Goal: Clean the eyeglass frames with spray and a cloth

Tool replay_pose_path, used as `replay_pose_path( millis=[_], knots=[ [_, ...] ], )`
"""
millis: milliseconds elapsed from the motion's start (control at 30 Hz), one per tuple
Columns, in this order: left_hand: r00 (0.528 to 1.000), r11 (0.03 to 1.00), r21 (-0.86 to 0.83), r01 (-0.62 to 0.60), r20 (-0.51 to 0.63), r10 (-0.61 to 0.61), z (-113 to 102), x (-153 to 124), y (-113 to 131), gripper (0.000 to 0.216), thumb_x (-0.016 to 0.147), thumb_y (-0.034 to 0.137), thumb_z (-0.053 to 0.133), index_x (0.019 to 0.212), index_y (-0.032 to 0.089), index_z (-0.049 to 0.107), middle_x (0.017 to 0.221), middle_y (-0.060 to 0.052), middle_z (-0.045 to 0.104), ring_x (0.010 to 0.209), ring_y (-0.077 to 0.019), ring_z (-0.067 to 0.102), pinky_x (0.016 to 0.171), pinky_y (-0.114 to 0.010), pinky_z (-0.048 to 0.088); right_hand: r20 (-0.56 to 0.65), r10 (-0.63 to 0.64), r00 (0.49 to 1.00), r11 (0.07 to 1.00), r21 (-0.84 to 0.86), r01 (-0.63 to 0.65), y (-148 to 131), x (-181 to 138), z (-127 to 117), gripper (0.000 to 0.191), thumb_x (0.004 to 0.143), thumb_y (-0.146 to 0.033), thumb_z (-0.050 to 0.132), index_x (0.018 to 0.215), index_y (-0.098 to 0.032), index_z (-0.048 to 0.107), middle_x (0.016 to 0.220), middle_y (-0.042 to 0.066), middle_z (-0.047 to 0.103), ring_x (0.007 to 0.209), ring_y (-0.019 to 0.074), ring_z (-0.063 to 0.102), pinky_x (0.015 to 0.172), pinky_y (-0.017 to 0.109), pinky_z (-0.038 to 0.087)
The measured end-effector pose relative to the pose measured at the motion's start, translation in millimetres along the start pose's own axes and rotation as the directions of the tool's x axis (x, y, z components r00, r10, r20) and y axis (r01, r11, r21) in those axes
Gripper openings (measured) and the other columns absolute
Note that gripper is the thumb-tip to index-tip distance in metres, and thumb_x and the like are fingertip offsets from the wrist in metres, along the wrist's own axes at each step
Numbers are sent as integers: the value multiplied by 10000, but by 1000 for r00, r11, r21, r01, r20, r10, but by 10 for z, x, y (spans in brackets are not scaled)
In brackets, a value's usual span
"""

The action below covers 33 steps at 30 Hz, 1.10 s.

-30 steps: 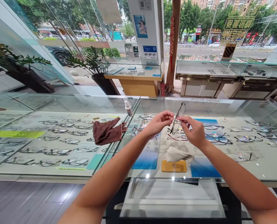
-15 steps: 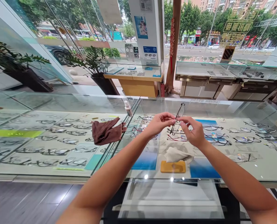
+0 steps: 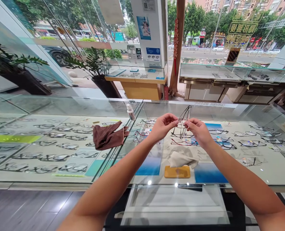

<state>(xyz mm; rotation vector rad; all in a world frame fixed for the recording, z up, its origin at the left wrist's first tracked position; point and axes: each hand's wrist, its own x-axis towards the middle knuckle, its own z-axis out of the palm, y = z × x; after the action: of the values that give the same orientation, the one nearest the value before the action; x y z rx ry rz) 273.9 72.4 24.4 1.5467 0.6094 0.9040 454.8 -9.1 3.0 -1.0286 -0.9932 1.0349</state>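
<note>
Both hands hold a thin-rimmed pair of glasses (image 3: 183, 120) up above the glass counter (image 3: 229, 110), just over the rows of display frames inside the case. The left hand (image 3: 163, 126) pinches the frame between thumb and fingertips on one side, and the right hand (image 3: 200, 130) pinches it on the other, so each grip is closed on the glasses. The frame looks like thin metal wire with clear lenses: probably very light, springy rather than stiff, easy to bend out of shape, and the lenses would smudge or scratch readily. The rim edges, the bridge or the temple arms seem the safer places to take hold, keeping fingers off the lens faces. A pale cloth (image 3: 180, 158) lies on a yellow pad (image 3: 177, 172) below the hands, a brown cloth (image 3: 107, 136) lies to the left, and a small spray bottle (image 3: 130, 112) stands beyond it. Yellow characters on the window (image 3: 243, 29) appear mirrored and I cannot read them; the small print on the white display stand (image 3: 153, 54) is too small to tell.
</note>
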Motion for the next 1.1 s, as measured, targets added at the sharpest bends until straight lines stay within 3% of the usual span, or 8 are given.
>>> replay_pose_path(
  millis=[167, 333, 633, 733, 833, 900, 1100],
  knots=[
    [984, 969, 236, -77, -136, 111, -162, 57, 23, 302, 803, 408, 798, 922, 184, 633, 871, -23, 669, 800, -148, 621, 741, -293, 452, 52, 69, 996, 996, 46, -71, -62, 37, -91, 349, 686, -507, 881, 735, -226, 680, 830, 27, 746, 747, 145, 599, 706, 301, 496],
    [945, 839, 536, -98, -214, 247, -282, 73, 103, 124, 873, 299, 693, 909, 198, 631, 918, -45, 716, 883, -186, 651, 771, -314, 439, 181, 133, 975, 986, 74, -148, -88, 63, -162, 328, 704, -427, 870, 675, -213, 623, 771, 9, 706, 723, 132, 587, 708, 294, 475],
    [923, 777, 623, -90, -241, 300, -259, 56, 91, 116, 895, 292, 697, 913, 211, 616, 946, -54, 729, 918, -220, 661, 848, -352, 453, 268, 171, 948, 960, 172, -221, -84, 56, -179, 390, 712, -494, 895, 722, -234, 604, 829, 7, 737, 777, 148, 646, 756, 306, 544],
    [850, 699, 700, -146, -273, 451, -255, 42, 105, 94, 877, 234, 670, 951, 215, 616, 1002, -68, 697, 978, -241, 633, 923, -387, 448, 272, 168, 948, 958, 182, -222, -99, 50, -187, 407, 734, -517, 889, 763, -249, 584, 951, 19, 784, 915, 173, 709, 829, 334, 571],
    [768, 653, 736, -178, -311, 559, -229, 20, 131, 124, 850, 147, 610, 945, 226, 601, 914, -44, 643, 927, -235, 598, 942, -400, 428, 242, 163, 957, 958, 193, -212, -113, 51, -191, 425, 741, -548, 882, 788, -259, 573, 1135, 45, 807, 1056, 209, 734, 904, 387, 590],
    [786, 688, 694, -213, -297, 543, -182, 0, 137, 138, 840, 131, 591, 936, 230, 590, 855, -24, 615, 870, -218, 582, 910, -382, 427, 230, 154, 961, 956, 210, -204, -118, 56, -190, 431, 742, -561, 882, 793, -262, 576, 1225, 49, 800, 1126, 222, 733, 960, 417, 590],
    [928, 861, 448, -240, -153, 339, 45, -82, 82, 98, 825, 183, 614, 911, 224, 591, 794, 5, 595, 800, -179, 564, 834, -333, 429, 229, 108, 967, 954, 250, -166, -124, 57, -182, 438, 738, -575, 893, 806, -274, 582, 1274, 39, 795, 1265, 229, 703, 1099, 456, 549]
  ],
)
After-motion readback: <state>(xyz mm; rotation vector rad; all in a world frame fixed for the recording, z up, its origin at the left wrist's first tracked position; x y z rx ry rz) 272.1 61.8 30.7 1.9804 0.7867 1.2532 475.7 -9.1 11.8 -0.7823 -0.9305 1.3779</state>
